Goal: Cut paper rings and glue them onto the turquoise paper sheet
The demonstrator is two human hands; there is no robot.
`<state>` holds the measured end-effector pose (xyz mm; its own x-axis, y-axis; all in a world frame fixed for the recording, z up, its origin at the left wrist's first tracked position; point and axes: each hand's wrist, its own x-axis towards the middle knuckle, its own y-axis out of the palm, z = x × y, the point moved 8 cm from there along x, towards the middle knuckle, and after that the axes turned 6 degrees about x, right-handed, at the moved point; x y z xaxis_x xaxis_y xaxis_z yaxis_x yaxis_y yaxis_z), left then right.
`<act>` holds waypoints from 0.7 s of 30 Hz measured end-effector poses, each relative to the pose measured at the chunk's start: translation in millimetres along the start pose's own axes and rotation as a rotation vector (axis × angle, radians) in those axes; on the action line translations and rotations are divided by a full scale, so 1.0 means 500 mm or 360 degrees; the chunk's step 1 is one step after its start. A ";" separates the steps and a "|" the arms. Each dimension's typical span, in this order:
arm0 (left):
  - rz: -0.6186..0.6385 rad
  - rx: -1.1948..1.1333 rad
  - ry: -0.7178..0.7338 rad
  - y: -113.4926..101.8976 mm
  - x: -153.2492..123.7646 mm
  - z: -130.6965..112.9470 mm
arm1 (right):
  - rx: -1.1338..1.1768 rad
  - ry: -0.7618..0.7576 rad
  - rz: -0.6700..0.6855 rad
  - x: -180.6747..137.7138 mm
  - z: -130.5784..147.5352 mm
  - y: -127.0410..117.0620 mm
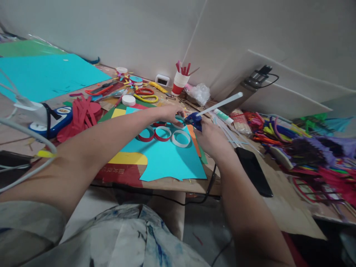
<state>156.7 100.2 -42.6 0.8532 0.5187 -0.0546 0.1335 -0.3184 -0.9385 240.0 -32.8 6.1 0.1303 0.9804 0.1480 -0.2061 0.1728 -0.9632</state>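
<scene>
My right hand point(213, 135) grips a blue hot glue gun point(194, 120), and a long white glue stick point(222, 104) juts up from the gun's back. The gun's nozzle points left, close to my left hand point(172, 113). The fingers of that hand are closed on a paper ring point(180, 119), partly hidden behind them. Just in front stand a red paper ring point(162, 139), another red ring point(146, 139) and a white ring point(181, 144). They rest on a turquoise paper sheet point(172, 163).
Red-handled scissors point(144, 91), a white lid point(128, 100) and a cup of markers point(179, 83) stand behind. Red paper strips point(83, 115) lie left. To the right are a black phone point(253, 171), a bottle point(251, 87) and colourful pipe cleaners point(267, 129). A black cable point(210, 183) hangs over the front edge.
</scene>
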 end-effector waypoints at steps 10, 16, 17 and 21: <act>0.0020 -0.0063 -0.0046 -0.002 -0.001 0.000 | -0.0078 -0.0022 0.0080 -0.007 0.024 -0.022; 0.0007 -0.0031 -0.0006 -0.003 -0.003 -0.004 | -0.0024 -0.0027 0.0033 0.003 0.018 -0.021; 0.0006 -0.0029 -0.0008 -0.004 -0.003 -0.004 | -0.0013 -0.0030 0.0027 0.004 0.016 -0.019; -0.0002 -0.0024 -0.0016 -0.004 -0.004 -0.004 | -0.0009 -0.0019 -0.0014 0.008 0.002 -0.008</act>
<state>155.7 98.4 -39.8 0.8480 0.5270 -0.0566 0.1424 -0.3294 -0.9334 240.3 -29.5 10.9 0.1208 0.9799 0.1590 -0.1994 0.1808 -0.9631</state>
